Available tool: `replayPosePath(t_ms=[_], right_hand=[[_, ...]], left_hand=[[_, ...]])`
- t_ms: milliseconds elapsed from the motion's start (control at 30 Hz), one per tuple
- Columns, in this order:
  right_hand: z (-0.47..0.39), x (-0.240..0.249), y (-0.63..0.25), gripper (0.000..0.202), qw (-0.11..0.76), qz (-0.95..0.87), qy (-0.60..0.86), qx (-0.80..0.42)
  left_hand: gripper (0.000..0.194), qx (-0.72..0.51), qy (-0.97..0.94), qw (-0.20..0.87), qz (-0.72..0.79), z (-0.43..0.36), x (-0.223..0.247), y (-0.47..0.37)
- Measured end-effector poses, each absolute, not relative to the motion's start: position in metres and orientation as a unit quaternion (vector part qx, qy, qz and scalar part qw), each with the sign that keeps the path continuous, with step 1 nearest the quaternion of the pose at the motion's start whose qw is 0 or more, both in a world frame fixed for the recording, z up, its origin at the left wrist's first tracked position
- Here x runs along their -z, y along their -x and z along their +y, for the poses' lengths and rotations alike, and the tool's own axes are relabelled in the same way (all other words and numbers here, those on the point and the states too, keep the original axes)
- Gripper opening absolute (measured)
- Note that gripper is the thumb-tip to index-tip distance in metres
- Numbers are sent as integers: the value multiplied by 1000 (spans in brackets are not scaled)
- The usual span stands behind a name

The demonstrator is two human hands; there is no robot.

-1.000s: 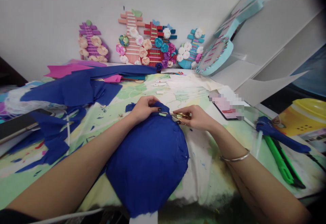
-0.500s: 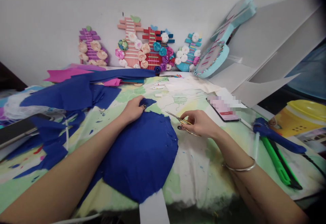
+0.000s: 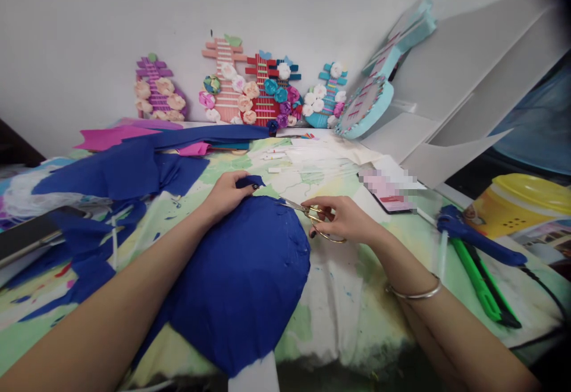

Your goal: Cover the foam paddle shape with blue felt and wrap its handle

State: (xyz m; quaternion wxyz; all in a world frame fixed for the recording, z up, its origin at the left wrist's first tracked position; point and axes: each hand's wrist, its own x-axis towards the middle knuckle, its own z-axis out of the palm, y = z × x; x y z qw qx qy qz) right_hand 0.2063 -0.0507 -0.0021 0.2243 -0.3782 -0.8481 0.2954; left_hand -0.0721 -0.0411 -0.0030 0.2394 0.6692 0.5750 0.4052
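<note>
The right hand (image 3: 351, 219) grips scissors (image 3: 306, 209), now moved within cutting reach of the blue panel (image 3: 236, 273); the left hand's (image 3: 224, 194) fingers pinch a blue flap (image 3: 253, 180).

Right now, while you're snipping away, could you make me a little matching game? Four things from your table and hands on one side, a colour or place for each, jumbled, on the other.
1. Scissors
2. Bracelet
3. Cutter
4. Lidded tub

A. Green and black
B. In the right hand
C. Yellow
D. Around the right forearm

Pairs: 1-B, 2-D, 3-A, 4-C
</note>
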Motion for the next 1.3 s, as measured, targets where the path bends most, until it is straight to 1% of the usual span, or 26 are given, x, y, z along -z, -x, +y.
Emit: replayPosePath(t_ms=[133,267,467,867,1300], right_hand=[[-51,1,-209,44,235,-854,357,-296],[-50,4,-208,45,235,-866,351,-269],[-48,7,-209,47,214,-870,368,-250],[-48,9,-210,46,205,-861,399,-238],[-46,9,-211,43,179,-894,396,-106]], left_hand=[[25,-418,-663,252,567,-42,2,71],[25,-419,-668,250,562,-42,1,70],[23,-414,-668,251,565,-44,0,68],[19,-405,-680,238,563,-42,2,70],[21,-378,-698,236,560,-43,4,68]])
